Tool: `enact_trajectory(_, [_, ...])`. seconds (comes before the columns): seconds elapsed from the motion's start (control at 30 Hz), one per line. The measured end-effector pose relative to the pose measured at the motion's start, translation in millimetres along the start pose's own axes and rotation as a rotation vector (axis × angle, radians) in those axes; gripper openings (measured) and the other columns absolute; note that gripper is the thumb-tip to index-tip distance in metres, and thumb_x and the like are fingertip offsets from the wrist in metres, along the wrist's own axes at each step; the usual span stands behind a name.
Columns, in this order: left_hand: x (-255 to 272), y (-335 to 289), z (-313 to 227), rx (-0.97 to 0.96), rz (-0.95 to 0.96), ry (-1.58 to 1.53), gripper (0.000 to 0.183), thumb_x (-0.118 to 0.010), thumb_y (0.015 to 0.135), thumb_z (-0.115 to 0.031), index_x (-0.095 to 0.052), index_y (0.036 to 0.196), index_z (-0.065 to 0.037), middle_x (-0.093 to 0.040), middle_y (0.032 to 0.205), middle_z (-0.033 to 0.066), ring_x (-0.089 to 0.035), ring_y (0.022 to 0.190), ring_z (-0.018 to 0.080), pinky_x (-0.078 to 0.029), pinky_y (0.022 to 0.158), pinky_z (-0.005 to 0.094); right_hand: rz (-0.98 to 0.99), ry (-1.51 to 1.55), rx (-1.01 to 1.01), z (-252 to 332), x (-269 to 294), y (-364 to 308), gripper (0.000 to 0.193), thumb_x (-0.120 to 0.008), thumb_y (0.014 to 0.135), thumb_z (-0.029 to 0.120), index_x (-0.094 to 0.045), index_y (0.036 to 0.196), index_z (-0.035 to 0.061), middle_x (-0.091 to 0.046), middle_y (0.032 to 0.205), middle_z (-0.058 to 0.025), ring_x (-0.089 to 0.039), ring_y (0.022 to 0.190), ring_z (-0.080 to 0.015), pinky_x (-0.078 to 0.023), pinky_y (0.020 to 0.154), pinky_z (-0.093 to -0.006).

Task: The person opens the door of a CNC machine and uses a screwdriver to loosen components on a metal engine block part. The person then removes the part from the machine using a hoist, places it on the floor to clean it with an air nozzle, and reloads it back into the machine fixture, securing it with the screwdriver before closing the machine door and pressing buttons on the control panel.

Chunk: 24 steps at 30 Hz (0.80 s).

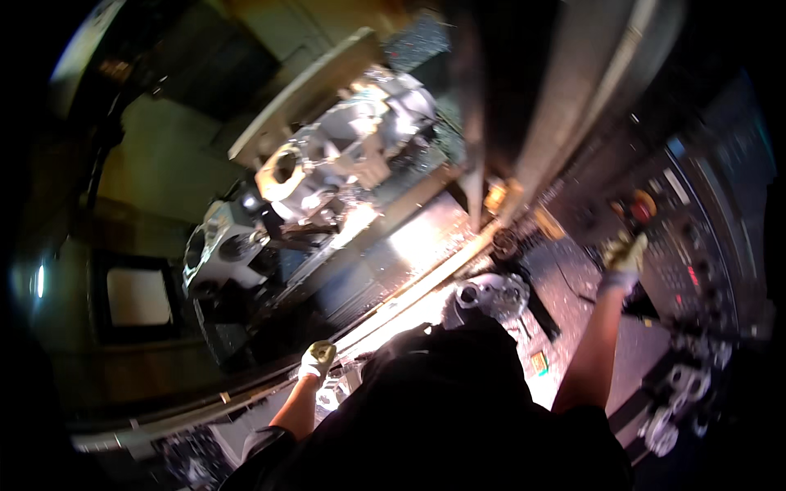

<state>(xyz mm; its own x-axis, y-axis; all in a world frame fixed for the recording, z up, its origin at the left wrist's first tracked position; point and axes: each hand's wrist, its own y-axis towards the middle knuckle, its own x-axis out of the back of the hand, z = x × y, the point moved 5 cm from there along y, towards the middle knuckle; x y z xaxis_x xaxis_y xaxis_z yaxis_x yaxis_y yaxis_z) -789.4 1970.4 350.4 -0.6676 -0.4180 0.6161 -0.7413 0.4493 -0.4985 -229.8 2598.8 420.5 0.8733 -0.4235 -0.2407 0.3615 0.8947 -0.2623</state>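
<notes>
My left hand (318, 360), in a pale glove with yellowish fingers, is beside the long metal sill (385, 309) of the machine opening. Its fingers look curled in; whether anything is inside them is hidden. On the right, my right hand (624, 255), gloved the same way, reaches up to the dark control panel (667, 237). The fingers are partly stretched out over the buttons, just below a red round knob (642, 206), and no held thing shows. Inside the machine a large cast metal housing (344, 147) sits against an upright plate (303, 94).
Another casting (225, 250) stands at the left inside the machine. A metal part (491, 296) lies in front of me near a dark cable. Metal chips are scattered on the machine bed. More castings (675, 401) stand at lower right. A blurred grey upright (573, 90) crosses the top.
</notes>
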Motion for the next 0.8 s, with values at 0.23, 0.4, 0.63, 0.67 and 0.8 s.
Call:
enact_trajectory(0.23, [-35, 5, -27, 0.009, 0.041, 0.014, 0.031, -0.074, 0.091, -0.025, -0.067, 0.112, -0.003, -0.073, 0.102, 0.0082, -0.067, 0.094, 0.0172, -0.054, 0.086, 0.0321, -0.044, -0.034, -0.024, -6, 15, 18, 0.065, -0.049, 0.097, 0.069, -0.069, 0.1, 0.0072, -0.058, 0.059, -0.0018, -0.045, 0.042, -0.0114, -0.034, 0.04, -0.0244])
enact_trajectory(0.4, [-58, 18, -31, -0.04, -0.008, 0.205, 0.029, -0.07, 0.093, -0.023, -0.068, 0.113, -0.002, -0.073, 0.104, 0.01, -0.068, 0.094, 0.0183, -0.054, 0.087, 0.0313, -0.076, -0.008, -0.148, -6, 16, 45, 0.066, -0.051, 0.095, 0.07, -0.07, 0.098, 0.007, -0.055, 0.058, -0.0014, -0.047, 0.043, -0.0155, -0.041, 0.043, -0.0303])
enact_trajectory(0.63, [-79, 39, -21, -0.036, 0.047, -0.139, 0.019, -0.068, 0.094, -0.014, -0.067, 0.109, -0.002, -0.071, 0.099, 0.0036, -0.066, 0.092, 0.0117, -0.052, 0.082, 0.0264, 0.034, -0.202, 0.104, -20, 56, 74, 0.053, -0.054, 0.101, 0.056, -0.069, 0.096, 0.0057, -0.064, 0.062, -0.0074, -0.051, 0.043, -0.0134, -0.037, 0.042, -0.0237])
enact_trajectory(0.67, [-80, 44, -21, -0.018, 0.062, -0.107, 0.018, -0.068, 0.094, -0.015, -0.067, 0.107, -0.003, -0.071, 0.098, 0.0029, -0.066, 0.09, 0.0112, -0.052, 0.081, 0.0267, -0.038, -0.267, -0.035, -44, 75, 76, 0.049, -0.058, 0.1, 0.052, -0.069, 0.098, 0.0046, -0.067, 0.065, -0.0085, -0.054, 0.045, -0.012, -0.04, 0.042, -0.0245])
enact_trajectory(0.8, [-71, 53, -44, -0.168, 0.121, 0.455, 0.02, -0.061, 0.091, -0.021, -0.07, 0.096, -0.003, -0.072, 0.09, 0.005, -0.066, 0.084, 0.011, -0.052, 0.076, 0.03, -0.166, -0.324, -0.23, -119, 137, 100, 0.041, -0.065, 0.096, 0.044, -0.068, 0.105, 0.0046, -0.072, 0.084, -0.0169, -0.065, 0.063, -0.0222, -0.051, 0.054, -0.0351])
